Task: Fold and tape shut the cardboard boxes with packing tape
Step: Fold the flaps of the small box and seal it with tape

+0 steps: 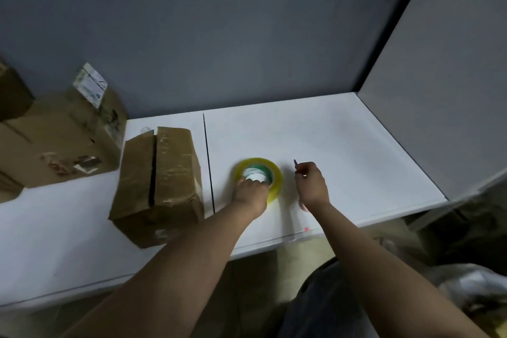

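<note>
A yellowish roll of packing tape lies on the white table near its front edge. My left hand grips the roll, with fingers curled into its white core. Just right of the roll, my right hand is curled around a small dark tool whose tip pokes up from the fist; what the tool is I cannot tell. A brown cardboard box sits left of the tape, its two top flaps folded down with a dark gap along the seam.
A bigger cardboard box with a white label stands at the far left, with more cardboard behind it. A dark seam splits the table surface between box and tape. A white partition walls the right side. Crumpled plastic lies below right.
</note>
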`<action>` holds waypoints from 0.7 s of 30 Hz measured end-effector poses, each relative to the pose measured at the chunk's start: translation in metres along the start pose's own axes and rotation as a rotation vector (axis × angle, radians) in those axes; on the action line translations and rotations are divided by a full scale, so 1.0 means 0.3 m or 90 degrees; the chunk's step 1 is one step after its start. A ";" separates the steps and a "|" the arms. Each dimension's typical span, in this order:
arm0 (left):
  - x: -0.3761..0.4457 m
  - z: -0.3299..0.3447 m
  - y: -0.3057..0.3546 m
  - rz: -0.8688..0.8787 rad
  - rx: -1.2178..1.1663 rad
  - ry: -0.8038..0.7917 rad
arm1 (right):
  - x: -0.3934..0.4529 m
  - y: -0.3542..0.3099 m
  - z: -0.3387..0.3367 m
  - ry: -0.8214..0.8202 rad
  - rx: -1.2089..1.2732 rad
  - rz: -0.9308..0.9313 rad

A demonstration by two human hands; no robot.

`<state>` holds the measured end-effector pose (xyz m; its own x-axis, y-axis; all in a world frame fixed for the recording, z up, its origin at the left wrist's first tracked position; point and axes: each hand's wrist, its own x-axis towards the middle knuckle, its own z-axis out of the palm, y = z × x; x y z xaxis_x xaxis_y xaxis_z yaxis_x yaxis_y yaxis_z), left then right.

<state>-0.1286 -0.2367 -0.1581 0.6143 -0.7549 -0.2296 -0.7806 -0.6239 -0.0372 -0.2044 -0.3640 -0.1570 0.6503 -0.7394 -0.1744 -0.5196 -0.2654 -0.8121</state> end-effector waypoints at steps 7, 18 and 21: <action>-0.024 -0.006 -0.048 -0.034 -0.202 0.099 | 0.003 0.018 -0.047 0.019 0.074 -0.006; -0.209 -0.096 -0.126 0.042 -0.772 0.106 | -0.163 -0.177 -0.085 -0.159 0.249 -0.195; -0.261 -0.121 -0.149 0.059 -0.792 0.139 | -0.197 -0.240 -0.094 -0.157 0.199 -0.272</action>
<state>-0.1376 -0.1569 -0.1033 0.6619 -0.7495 -0.0126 -0.2597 -0.2450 0.9341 -0.2210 -0.3186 -0.0725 0.8957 -0.4309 0.1099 -0.0195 -0.2848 -0.9584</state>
